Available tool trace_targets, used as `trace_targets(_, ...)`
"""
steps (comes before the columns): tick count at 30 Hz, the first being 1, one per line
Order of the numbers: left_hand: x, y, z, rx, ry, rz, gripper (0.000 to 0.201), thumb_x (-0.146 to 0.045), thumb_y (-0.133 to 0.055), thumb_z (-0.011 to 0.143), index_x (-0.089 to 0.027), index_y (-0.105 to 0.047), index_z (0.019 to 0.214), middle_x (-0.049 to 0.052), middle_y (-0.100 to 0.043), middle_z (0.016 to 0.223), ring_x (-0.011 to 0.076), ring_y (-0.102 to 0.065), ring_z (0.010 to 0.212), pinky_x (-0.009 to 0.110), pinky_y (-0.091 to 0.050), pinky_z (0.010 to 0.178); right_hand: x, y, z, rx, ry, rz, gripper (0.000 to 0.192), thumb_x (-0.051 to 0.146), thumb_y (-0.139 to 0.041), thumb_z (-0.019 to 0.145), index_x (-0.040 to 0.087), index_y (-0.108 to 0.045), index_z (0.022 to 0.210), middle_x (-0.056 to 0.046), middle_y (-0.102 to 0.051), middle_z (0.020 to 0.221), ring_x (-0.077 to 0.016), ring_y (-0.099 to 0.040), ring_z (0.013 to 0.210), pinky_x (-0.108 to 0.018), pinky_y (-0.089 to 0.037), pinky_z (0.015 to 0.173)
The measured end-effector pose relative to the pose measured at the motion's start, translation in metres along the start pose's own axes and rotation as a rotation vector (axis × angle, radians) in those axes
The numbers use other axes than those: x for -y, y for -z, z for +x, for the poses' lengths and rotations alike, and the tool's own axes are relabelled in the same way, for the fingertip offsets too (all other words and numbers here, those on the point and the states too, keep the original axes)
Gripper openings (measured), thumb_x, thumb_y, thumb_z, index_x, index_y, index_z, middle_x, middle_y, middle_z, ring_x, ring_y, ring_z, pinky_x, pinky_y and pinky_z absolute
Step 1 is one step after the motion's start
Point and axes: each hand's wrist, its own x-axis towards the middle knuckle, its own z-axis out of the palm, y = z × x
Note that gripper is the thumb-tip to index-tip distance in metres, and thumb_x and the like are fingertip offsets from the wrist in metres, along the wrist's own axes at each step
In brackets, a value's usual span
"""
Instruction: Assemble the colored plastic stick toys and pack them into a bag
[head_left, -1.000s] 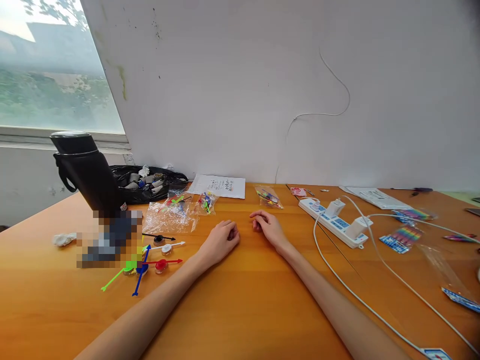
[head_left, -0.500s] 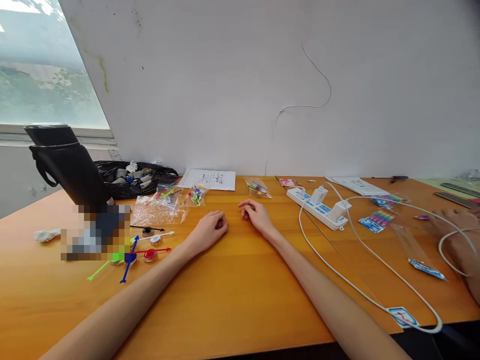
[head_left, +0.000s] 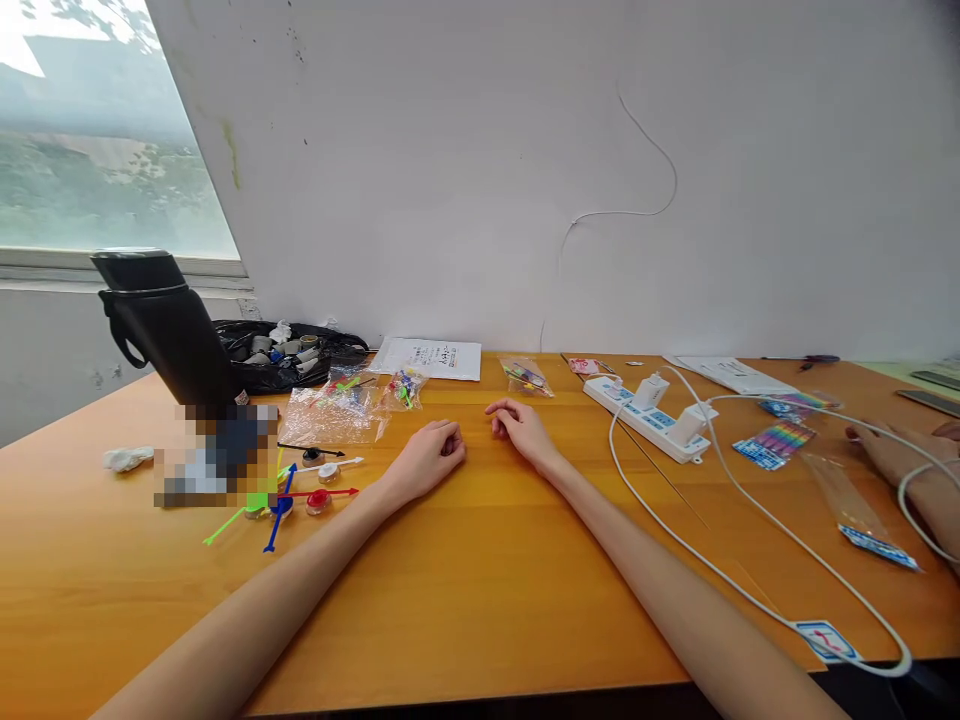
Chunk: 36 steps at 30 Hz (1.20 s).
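My left hand (head_left: 429,460) rests on the wooden table with its fingers curled in and nothing visible in them. Facing it across a small gap is my right hand (head_left: 523,432), its fingers loosely bent and apart, holding nothing. Left of my left wrist lie arrow-shaped spinners on round bases: a red spinner (head_left: 319,500), a white spinner (head_left: 328,472), a black spinner (head_left: 311,457), a blue spinner (head_left: 281,506) and a green spinner (head_left: 256,502). Beyond my hands is a clear bag of coloured pieces (head_left: 527,376).
A power strip (head_left: 645,420) with chargers and a looping white cable (head_left: 750,490) lies right of my right arm. A black bottle (head_left: 169,335) and black plastic bag (head_left: 337,350) stand left. Another person's hand (head_left: 892,460) is near rainbow-coloured packets (head_left: 776,443) at far right.
The view has turned slightly left, so everything sits further right in the picture. My hands keep their pose on the table. The other person's hand has shifted a little.
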Motion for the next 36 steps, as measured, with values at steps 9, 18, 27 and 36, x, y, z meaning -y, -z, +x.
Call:
trace_targets(9, -0.005, 0.014, -0.002, -0.027, -0.024, 0.201, 0.012, -0.021, -0.047, 0.087, -0.020, -0.057, 0.082, 0.006, -0.062, 0.085, 0.0216, -0.057, 0.083, 0.032, -0.043, 0.078, -0.001, -0.001, 0.000, 0.012, 0.018, -0.025, 0.022, 0.031, -0.049, 0.082, 0.017, -0.064, 0.088, 0.000, -0.060, 0.063, -0.0142, -0.056, 0.060, -0.026, -0.042, 0.060)
trace_targets(18, 0.038, 0.075, -0.009, -0.285, 0.253, 0.729, 0.018, -0.020, -0.052, 0.083, -0.016, -0.051, 0.101, 0.017, -0.058, 0.108, 0.0339, -0.054, 0.106, 0.042, -0.042, 0.089, 0.001, -0.001, -0.002, 0.009, 0.029, -0.023, 0.022, 0.032, -0.047, 0.083, 0.017, -0.063, 0.088, 0.001, -0.059, 0.062, -0.0134, -0.054, 0.058, -0.025, -0.041, 0.058)
trace_targets(27, 0.053, 0.075, -0.014, -0.190, 0.367, 0.650, 0.026, -0.003, -0.042, 0.080, -0.015, -0.043, 0.103, 0.017, -0.056, 0.107, 0.0310, -0.061, 0.097, 0.035, -0.043, 0.075, 0.002, -0.002, -0.003, 0.035, 0.064, -0.052, 0.023, 0.035, -0.047, 0.087, 0.018, -0.062, 0.089, 0.001, -0.059, 0.063, -0.0146, -0.056, 0.060, -0.026, -0.042, 0.059)
trace_targets(36, -0.013, 0.059, -0.002, -0.418, 0.019, 0.337, 0.017, -0.009, -0.043, 0.086, -0.022, -0.040, 0.097, 0.005, -0.051, 0.099, 0.0173, -0.056, 0.077, 0.029, -0.041, 0.069, 0.047, -0.027, -0.033, -0.185, 0.379, -0.214, 0.024, 0.037, -0.042, 0.097, 0.024, -0.046, 0.117, -0.007, -0.059, 0.110, -0.0175, -0.060, 0.083, -0.032, -0.048, 0.077)
